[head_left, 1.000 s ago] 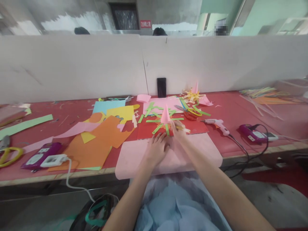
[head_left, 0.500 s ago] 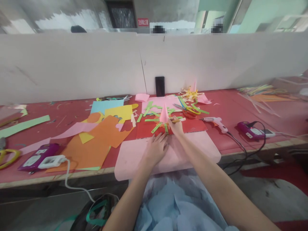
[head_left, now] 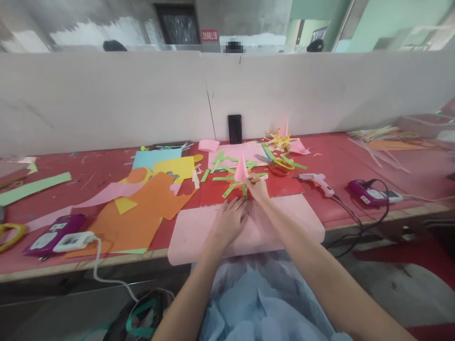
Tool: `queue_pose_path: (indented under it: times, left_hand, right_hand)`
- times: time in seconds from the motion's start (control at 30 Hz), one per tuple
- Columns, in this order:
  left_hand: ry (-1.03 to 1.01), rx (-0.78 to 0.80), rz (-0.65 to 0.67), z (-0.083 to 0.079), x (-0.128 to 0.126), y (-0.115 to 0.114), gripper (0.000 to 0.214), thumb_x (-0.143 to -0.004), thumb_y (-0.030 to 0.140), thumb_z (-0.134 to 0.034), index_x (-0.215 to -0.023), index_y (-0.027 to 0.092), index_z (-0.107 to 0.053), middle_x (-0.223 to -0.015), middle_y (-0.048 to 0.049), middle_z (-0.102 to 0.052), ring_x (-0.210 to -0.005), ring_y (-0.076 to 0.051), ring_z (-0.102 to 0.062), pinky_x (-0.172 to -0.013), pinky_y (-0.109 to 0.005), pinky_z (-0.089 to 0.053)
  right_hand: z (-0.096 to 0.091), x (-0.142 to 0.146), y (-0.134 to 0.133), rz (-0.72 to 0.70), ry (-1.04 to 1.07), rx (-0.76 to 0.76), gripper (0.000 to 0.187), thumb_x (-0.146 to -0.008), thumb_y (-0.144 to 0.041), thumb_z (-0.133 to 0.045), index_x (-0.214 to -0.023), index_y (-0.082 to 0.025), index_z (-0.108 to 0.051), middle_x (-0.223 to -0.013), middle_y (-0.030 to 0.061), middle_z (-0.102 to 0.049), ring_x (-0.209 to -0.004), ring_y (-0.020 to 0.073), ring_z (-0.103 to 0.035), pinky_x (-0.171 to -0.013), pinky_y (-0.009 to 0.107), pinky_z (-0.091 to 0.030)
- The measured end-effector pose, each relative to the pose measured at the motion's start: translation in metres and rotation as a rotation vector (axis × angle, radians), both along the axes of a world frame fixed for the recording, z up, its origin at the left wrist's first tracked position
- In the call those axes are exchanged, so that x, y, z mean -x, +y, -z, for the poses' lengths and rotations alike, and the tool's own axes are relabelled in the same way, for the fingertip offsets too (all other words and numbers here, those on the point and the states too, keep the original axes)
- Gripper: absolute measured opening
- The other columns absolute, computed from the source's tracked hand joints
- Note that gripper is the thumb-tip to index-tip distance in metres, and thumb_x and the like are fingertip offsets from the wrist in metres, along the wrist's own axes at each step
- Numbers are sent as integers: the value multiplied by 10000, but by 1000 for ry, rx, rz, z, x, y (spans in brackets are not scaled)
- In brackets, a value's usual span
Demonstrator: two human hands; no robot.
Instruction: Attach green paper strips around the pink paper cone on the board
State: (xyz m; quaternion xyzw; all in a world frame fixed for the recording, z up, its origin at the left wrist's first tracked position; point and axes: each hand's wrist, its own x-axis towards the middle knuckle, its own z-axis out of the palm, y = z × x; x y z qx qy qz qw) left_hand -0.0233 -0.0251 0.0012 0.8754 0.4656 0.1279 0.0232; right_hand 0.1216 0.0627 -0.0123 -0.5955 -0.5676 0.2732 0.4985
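My right hand (head_left: 258, 187) grips a pencil (head_left: 255, 179), its fingers closed beside a pink paper cone (head_left: 241, 169). Green paper strips (head_left: 230, 190) fan out around the foot of the cone, over a red sheet (head_left: 284, 185). My left hand (head_left: 232, 215) lies flat with its fingers stretched out, the fingertips near the lower green strips. Under both wrists spreads a pale pink sheet (head_left: 199, 234). The pencil's tip is too small to make out.
Scissors (head_left: 280, 163) and a glue gun (head_left: 318, 182) lie to the right, its cord running to a purple power box (head_left: 368, 193). Orange paper (head_left: 131, 218) and another purple box (head_left: 55, 236) are at left. A phone (head_left: 234, 129) leans on the white partition (head_left: 142, 94).
The whole view has shifted slightly. My right hand stays at the cone with the pencil, and my left hand rests in about the same spot.
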Motion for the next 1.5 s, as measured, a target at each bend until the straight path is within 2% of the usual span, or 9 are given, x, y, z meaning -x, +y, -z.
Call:
queue_pose_path:
  times: [0.17, 0.5, 0.73, 0.93, 1.13, 1.3, 1.5]
  left_hand:
    - [-12, -2, 9, 0, -1, -1, 400, -916, 269, -350, -1284, 219, -501, -1373, -36, -497, -1294, -219, -404, -1085, -462, -279]
    - [-12, -7, 18, 0, 0, -1, 405, -916, 272, -346, -1290, 225, -495, -1376, -39, -494, -1294, -213, -404, -1098, -459, -264]
    - [-15, -10, 18, -2, 0, -1, 405, -908, 261, -359, -1287, 221, -497, -1369, -45, -501, -1289, -216, -410, -1096, -455, -274]
    - [-8, -8, 10, -1, 0, -1, 403, -919, 275, -344, -1291, 220, -489, -1373, -43, -497, -1295, -220, -405, -1097, -463, -272]
    - [-17, 1, 4, -1, 0, -1, 394, -912, 259, -365, -1279, 214, -501, -1370, -43, -499, -1299, -222, -400, -1091, -459, -280]
    - [-11, 15, 1, -2, -1, -1, 386, -916, 268, -371, -1276, 214, -499, -1380, -38, -489, -1306, -214, -392, -1101, -460, -264]
    - [-26, 21, 5, -1, 0, -1, 395, -914, 274, -364, -1279, 215, -502, -1379, -45, -490, -1302, -217, -397, -1093, -455, -272]
  right_hand:
    - [-2, -1, -1, 17, -29, 6, 171, -745, -321, -464, -601, -247, -409, -380, -68, -489, -472, 149, -533, -561, 234, -389]
    - [3, -1, 2, -10, -24, -31, 272, -768, -477, -468, -635, -244, -422, -429, -66, -524, -473, 143, -531, -576, 245, -389]
    - [1, 0, 0, 48, -29, -19, 164, -752, -373, -455, -650, -248, -425, -413, -75, -496, -467, 145, -527, -562, 242, -389]
    - [2, 0, -1, 19, -29, -6, 180, -747, -370, -454, -626, -248, -399, -393, -70, -478, -460, 146, -517, -551, 235, -375]
    - [-1, 0, -2, 68, -62, -26, 157, -745, -340, -441, -621, -248, -411, -387, -71, -447, -446, 149, -503, -560, 242, -378]
    - [-7, 0, -6, 31, -3, -18, 191, -745, -337, -470, -589, -250, -401, -369, -70, -467, -456, 150, -529, -569, 236, -400]
    - [-7, -3, -9, 97, 60, -7, 276, -775, -394, -454, -552, -252, -375, -346, -70, -454, -398, 140, -485, -530, 242, -396]
